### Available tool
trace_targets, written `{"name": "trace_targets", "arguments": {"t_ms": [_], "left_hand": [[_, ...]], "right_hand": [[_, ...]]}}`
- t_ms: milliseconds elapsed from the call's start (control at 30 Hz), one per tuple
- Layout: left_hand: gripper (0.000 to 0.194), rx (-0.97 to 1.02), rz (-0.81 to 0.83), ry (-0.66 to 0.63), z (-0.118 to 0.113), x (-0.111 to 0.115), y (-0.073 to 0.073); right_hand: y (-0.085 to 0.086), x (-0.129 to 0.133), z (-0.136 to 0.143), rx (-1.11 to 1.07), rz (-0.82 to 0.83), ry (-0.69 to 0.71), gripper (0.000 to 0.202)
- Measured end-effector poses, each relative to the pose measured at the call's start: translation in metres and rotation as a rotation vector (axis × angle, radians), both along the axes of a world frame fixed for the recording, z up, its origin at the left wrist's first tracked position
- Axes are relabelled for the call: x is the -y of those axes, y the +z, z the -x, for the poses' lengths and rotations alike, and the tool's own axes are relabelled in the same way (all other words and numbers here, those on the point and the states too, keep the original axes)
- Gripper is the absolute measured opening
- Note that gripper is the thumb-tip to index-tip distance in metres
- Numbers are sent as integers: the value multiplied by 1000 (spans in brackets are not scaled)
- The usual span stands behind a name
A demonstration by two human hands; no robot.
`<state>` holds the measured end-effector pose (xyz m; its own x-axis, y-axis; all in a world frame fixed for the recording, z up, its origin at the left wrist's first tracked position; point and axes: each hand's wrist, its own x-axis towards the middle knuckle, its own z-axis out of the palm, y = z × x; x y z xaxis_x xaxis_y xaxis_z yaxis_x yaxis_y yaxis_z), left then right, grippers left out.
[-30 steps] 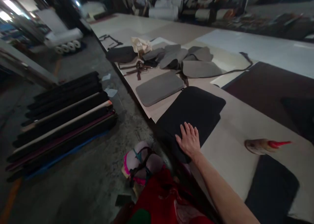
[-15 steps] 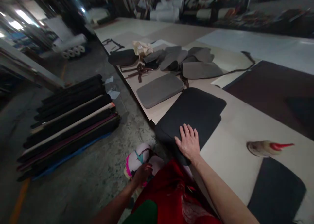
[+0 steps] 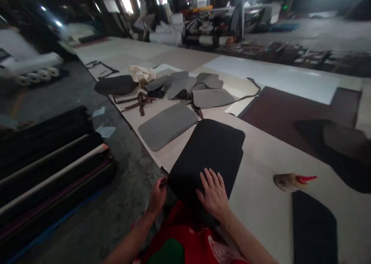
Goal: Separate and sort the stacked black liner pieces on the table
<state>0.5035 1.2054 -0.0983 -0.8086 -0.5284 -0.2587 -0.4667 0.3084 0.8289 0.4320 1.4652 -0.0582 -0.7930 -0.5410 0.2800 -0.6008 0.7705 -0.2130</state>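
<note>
A black mat-like panel (image 3: 208, 152) with rounded corners and a notched right side lies at the table's near edge, with its near part hanging over. My right hand (image 3: 215, 192) rests flat on it, fingers spread. At the panel's left corner is my left hand (image 3: 157, 197), its fingers curled closed. Something small and dark shows at those fingertips, too blurred to name. A grey rounded panel (image 3: 168, 126) lies just beyond the black one. To the right, a bottle with a red nozzle (image 3: 290, 181) lies on its side above another black piece (image 3: 314, 225).
Several grey cut pieces (image 3: 185, 87), brown strips (image 3: 140, 100) and a crumpled cream bundle (image 3: 142, 74) lie farther along the long table (image 3: 266, 214). A dark brown sheet (image 3: 290, 113) is at right. Rolls of dark material (image 3: 58, 140) lie on the floor at left.
My left hand has come up from beside my body to the black panel's left corner. My right hand stays flat on the panel. The view has turned right.
</note>
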Motion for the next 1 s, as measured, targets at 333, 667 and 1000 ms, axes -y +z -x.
{"name": "trace_targets", "arguments": {"t_ms": [333,667,1000], "left_hand": [[36,159,-76,-335,57,57,-5],[29,307,-49,-400,71,55,11],[14,429,-701,-148,79,34,37]], "right_hand": [[-6,3,4,-16,-176,-7,59],[0,5,4,50,-148,-35,58],[6,7,0,107,-35,-59,52]]}}
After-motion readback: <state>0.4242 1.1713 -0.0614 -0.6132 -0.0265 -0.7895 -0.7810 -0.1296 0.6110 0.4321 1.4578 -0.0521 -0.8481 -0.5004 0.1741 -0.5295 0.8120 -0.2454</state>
